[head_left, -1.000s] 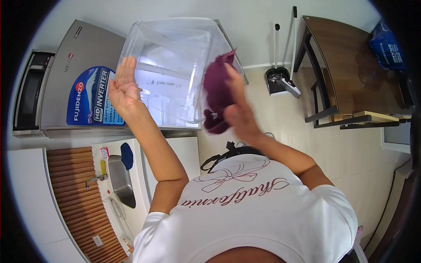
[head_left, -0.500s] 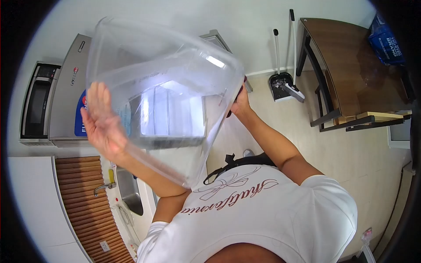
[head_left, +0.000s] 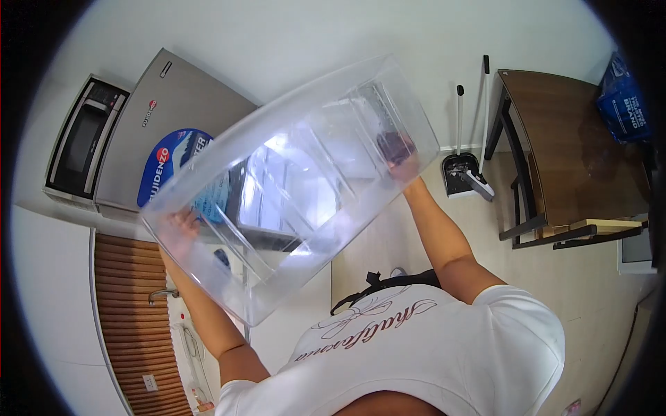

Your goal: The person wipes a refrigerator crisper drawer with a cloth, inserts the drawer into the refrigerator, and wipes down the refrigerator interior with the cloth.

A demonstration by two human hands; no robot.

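Observation:
A large clear plastic drawer (head_left: 305,145) is held up tilted in front of me, spanning between both hands. My left hand (head_left: 182,232) is at its lower left end, fingers curled against the plastic. My right hand (head_left: 404,166) grips the right end and shows partly through the clear wall. A dark reddish patch (head_left: 395,147) lies by the right fingers; I cannot make out what it is. Through the plastic I see a brightly lit opening with shelf-like lines, beside the grey refrigerator door (head_left: 201,90) with its blue sticker.
A microwave (head_left: 87,139) stands at the left. Below it are a faucet (head_left: 163,297) and wooden slats (head_left: 132,312). To the right, a dustpan (head_left: 458,173) with a brush sits on the floor by a brown table (head_left: 555,139) bearing a blue package (head_left: 624,104).
My left hand, earlier open with palm raised, has come down and closed on the drawer's left end. The drawer has turned, its right end now farther right. My view has shifted.

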